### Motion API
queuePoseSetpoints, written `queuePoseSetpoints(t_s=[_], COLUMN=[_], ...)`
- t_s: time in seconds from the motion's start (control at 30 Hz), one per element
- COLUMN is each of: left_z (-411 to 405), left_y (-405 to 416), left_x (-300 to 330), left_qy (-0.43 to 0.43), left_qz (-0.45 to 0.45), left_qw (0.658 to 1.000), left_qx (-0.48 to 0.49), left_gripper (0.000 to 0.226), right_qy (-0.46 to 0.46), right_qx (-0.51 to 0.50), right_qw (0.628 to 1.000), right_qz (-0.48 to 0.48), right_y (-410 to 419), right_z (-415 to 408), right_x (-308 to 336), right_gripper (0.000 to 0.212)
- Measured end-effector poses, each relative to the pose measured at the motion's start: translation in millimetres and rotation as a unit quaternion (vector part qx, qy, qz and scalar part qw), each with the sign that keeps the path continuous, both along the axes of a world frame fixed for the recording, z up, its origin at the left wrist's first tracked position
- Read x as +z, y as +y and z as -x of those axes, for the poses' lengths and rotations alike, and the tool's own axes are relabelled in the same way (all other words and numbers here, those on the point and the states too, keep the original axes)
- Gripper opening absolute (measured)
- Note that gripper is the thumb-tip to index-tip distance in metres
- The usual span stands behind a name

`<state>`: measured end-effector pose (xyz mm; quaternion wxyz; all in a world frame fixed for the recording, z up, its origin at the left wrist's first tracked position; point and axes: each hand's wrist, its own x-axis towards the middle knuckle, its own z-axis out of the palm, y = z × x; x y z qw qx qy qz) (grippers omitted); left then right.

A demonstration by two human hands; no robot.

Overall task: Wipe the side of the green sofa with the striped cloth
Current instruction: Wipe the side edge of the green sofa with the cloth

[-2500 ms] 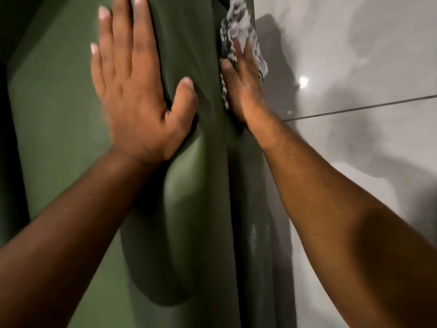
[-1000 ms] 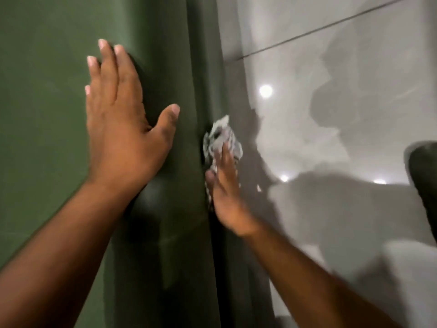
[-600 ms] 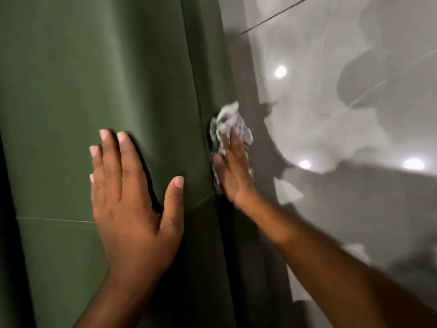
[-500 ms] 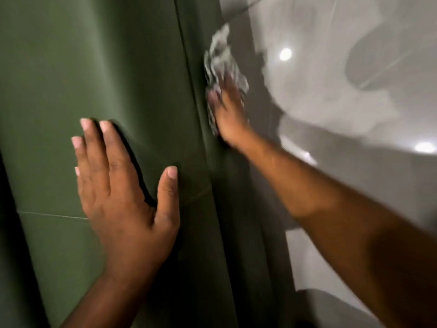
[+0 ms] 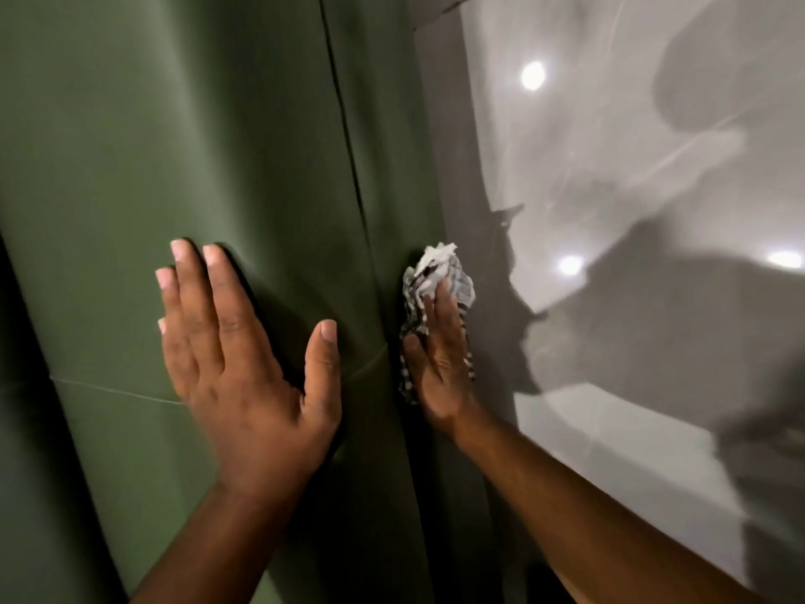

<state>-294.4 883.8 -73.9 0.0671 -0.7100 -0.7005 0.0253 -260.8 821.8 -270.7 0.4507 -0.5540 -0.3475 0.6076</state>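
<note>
The green sofa [image 5: 174,137] fills the left half of the head view, with a seam running down it. My left hand [image 5: 244,364] lies flat on the sofa's top, fingers spread, holding nothing. My right hand [image 5: 440,355] presses the crumpled black-and-white striped cloth [image 5: 435,276] against the sofa's side panel [image 5: 392,167], just right of the edge. The cloth bunches out above my fingertips and below my thumb; its middle is hidden under my palm.
A glossy grey tiled floor [image 5: 631,146] lies to the right of the sofa, with a grout line at the top, bright ceiling-light reflections and dark shadows on it. A dark gap [image 5: 13,342] runs along the sofa's left edge.
My right hand has slid the cloth back toward me along the sofa's side after reaching farther away half a second ago. My left hand stays flat on the sofa.
</note>
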Motion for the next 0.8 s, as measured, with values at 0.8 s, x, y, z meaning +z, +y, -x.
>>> queuePoseSetpoints(t_s=[0.8], left_z=[1], left_y=[5], left_x=[1], left_qy=[0.005], left_qz=[0.010], left_qw=[1.000], left_qx=[-0.003], left_gripper=[0.081], right_qy=[0.001], right_qx=[-0.027], right_qw=[0.999], right_qz=[0.028], right_y=[71], right_z=[-5], right_x=[-41], right_gripper=[0.051])
